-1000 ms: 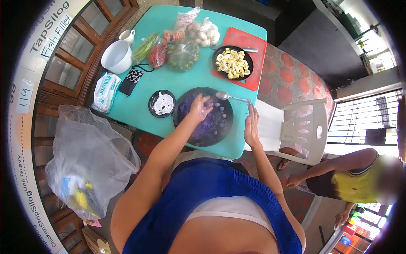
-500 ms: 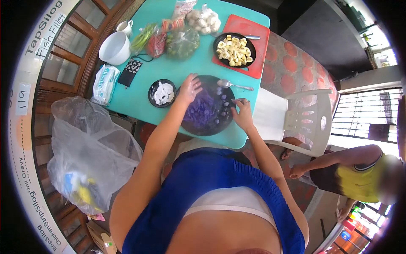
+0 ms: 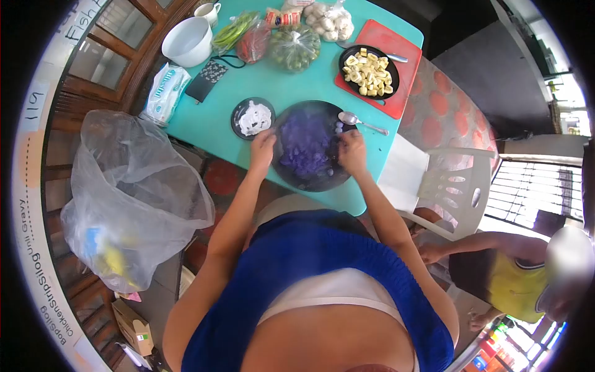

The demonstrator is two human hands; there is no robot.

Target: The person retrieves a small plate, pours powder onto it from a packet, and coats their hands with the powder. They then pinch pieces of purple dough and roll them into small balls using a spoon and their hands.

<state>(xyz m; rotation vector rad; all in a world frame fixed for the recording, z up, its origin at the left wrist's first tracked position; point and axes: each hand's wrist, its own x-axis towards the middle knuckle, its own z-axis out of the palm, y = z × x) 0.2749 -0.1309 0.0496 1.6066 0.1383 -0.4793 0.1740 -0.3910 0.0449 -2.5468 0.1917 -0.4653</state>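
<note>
A large dark plate (image 3: 296, 178) lies near the front edge of the table, bearing crumbly purple dough (image 3: 304, 146). Small purple balls (image 3: 339, 126) sit along its right side, partly hidden by my hand. My left hand (image 3: 263, 150) is closed at the plate's left rim, and my right hand (image 3: 352, 150) is closed at the right rim. A spoon (image 3: 365, 123) rests across the upper right rim, its handle pointing outward. Close above my left hand is a small black dish (image 3: 236, 121) of white powder or paste (image 3: 255, 118).
Banana pieces (image 3: 372, 71) fill a black plate on a red cutting board (image 3: 404, 80). Bagged vegetables (image 3: 294, 49), garlic (image 3: 328, 23), a white bowl (image 3: 187, 42) and a wipes pack (image 3: 167, 93) stand behind. A white chair (image 3: 455, 186) and a person (image 3: 511, 273) are at right.
My left hand has come down from above the plate to its left rim. My right hand has closed at the right rim. The purple dough looks more spread out. The view has shifted.
</note>
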